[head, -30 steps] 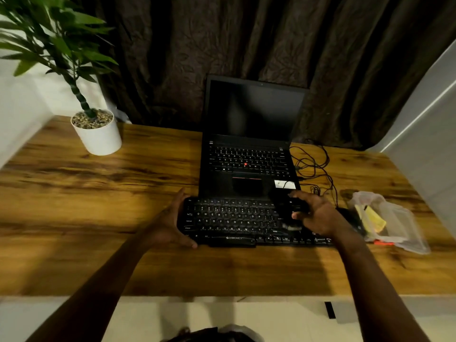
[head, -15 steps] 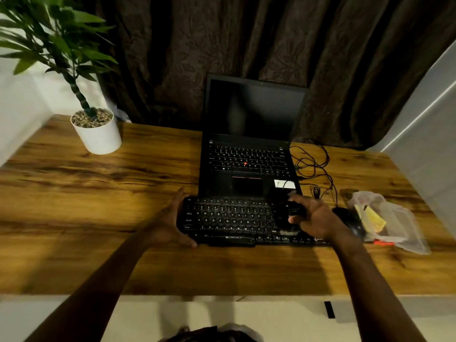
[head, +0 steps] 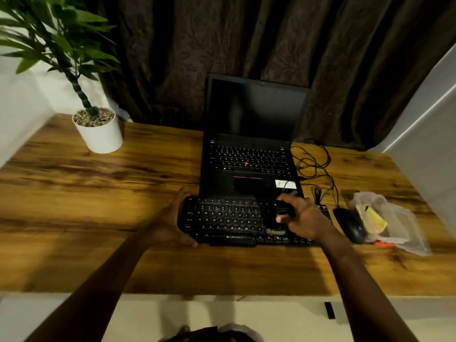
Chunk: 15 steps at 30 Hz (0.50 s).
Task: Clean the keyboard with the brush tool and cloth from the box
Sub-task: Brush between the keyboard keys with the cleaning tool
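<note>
A wooden desk [head: 98, 206] fills most of the view, with a dark curtain [head: 246, 40] hanging behind its far edge. An open black laptop [head: 249, 169] stands at the middle of the desk, its screen dark. A leafy plant [head: 61, 45] in a white pot [head: 100, 134] sits at the far left corner, well apart from the laptop. The black keyboard [head: 227, 218] lies flat just in front of the laptop, its far edge touching or overlapping the laptop's near edge. At the right, a clear plastic box [head: 414, 233] rests on the desk with yellow things inside; what they are is too blurred to tell. The left hand [head: 172, 225] grips the keyboard's left end, thumb curled on the near edge and fingers reaching round the far edge. The right hand [head: 303, 218] is over the right part of the keyboard, its fingers curled round a dark brush [head: 281, 218] whose pale tip touches the lower keys. A black mouse [head: 350, 225] lies between the keyboard's right end and the box, just beside both. Thin black cables [head: 313, 166] loop on the desk to the right of the laptop.
</note>
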Available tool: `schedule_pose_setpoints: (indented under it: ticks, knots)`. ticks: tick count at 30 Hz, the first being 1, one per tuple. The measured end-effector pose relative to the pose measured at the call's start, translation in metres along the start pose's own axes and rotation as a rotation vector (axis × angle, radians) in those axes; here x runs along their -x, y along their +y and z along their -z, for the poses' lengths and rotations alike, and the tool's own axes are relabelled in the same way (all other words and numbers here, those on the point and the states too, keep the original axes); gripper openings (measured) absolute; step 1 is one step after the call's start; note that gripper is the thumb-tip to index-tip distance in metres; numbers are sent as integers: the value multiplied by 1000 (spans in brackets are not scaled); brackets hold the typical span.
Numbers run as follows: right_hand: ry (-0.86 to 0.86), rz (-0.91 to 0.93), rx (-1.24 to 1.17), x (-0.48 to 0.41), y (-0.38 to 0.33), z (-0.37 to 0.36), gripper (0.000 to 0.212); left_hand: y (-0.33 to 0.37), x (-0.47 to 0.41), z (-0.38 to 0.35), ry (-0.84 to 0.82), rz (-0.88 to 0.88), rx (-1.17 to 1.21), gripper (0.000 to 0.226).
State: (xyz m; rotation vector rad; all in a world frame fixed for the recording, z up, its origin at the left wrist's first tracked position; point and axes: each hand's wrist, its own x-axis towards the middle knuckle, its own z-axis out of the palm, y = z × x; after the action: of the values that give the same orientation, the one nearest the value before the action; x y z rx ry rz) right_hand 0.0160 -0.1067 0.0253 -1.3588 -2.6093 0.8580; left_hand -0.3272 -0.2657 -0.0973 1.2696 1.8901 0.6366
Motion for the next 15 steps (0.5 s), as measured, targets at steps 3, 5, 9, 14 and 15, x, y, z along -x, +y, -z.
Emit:
schedule_pose_setpoints:
  ticks: [3, 5, 9, 14, 15]
  knots:
    - [-5, 35, 27, -5, -12, -6, 44, 24, 9, 7, -39, -97, 62, 172]
    - [-20, 80, -8, -8, -29, -14, 40, 31, 12, 8, -33, -88, 53, 174]
    - [-32, 164, -125, -11, -49, -27, 29, 31, 15, 8, -24, -38, 56, 172]
    - [-49, 111, -31, -8, -31, -12, 37, 33, 14, 8, -41, -69, 64, 173]
    - [-51, 94, 4, -8, -29, -8, 37, 34, 15, 8, -42, -76, 67, 174]
